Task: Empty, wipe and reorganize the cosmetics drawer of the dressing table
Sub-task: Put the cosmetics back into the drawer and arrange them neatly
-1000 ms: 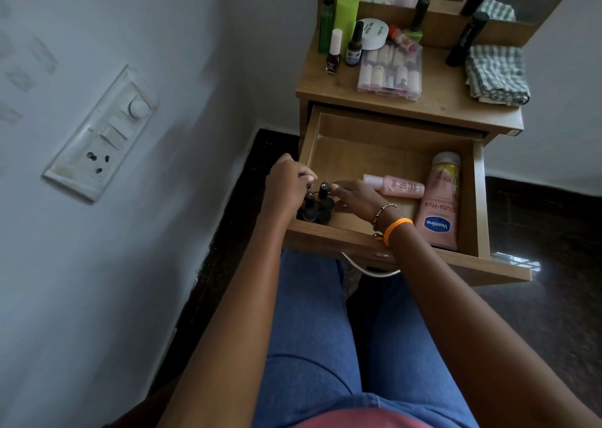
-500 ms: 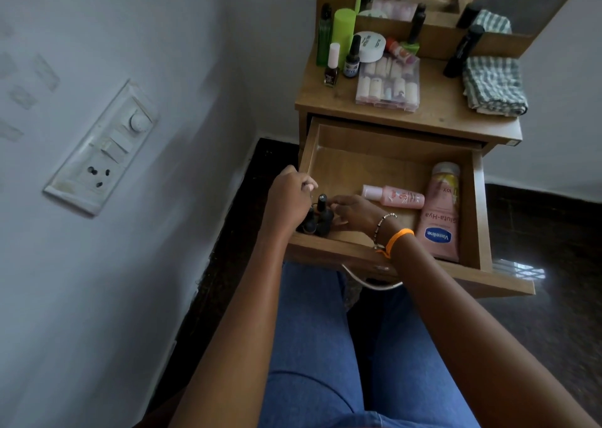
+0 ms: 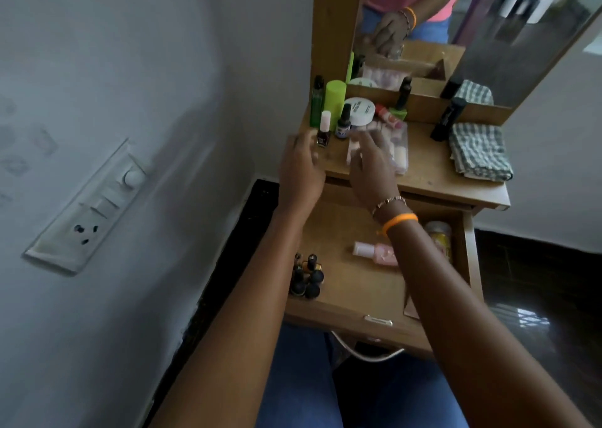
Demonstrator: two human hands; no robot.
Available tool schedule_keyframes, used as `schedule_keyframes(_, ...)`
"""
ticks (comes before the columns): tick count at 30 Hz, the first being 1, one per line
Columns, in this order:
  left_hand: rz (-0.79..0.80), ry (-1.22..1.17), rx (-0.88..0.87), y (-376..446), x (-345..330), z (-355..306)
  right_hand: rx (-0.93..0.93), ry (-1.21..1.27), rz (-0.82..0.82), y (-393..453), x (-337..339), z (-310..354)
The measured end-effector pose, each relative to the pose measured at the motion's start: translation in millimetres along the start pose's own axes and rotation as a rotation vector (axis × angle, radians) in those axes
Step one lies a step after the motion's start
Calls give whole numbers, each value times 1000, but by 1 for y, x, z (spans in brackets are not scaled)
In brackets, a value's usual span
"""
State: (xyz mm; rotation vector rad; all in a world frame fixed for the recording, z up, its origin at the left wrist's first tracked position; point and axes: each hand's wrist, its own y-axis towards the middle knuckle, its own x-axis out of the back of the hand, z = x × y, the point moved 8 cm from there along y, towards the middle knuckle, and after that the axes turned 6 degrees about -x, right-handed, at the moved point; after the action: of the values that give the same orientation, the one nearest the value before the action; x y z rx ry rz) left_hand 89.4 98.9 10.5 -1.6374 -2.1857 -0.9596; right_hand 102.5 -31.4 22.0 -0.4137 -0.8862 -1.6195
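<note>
With both the left hand (image 3: 301,164) and right hand (image 3: 371,164) empty, fingers spread, above the desk (image 3: 433,183), a careless reach may topple upright bottles (image 3: 324,129) before they reach the open drawer (image 3: 351,284).

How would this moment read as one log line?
left hand: open, above tabletop | right hand: open, over clear plastic box | small dark bottles: clustered in wooden drawer

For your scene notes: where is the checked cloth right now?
The checked cloth lies folded on the tabletop's right end, beside a black tube.
</note>
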Motion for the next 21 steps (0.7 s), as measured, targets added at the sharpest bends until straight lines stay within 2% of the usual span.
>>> schedule_keyframes(5, 74, 132, -152, 44, -20, -14, 94, -217, 107, 62, -15, 5)
schedule_keyframes(9, 88, 71, -125, 52, -26, -12, 115, -264, 167, 75, -26, 3)
schedule_keyframes(15, 1, 111, -87, 55, -19, -9, 147, -232, 88, 60, -18, 10)
schedule_keyframes(21, 12, -92, -76, 24, 1, 3, 127, -35, -55, 17, -3, 9)
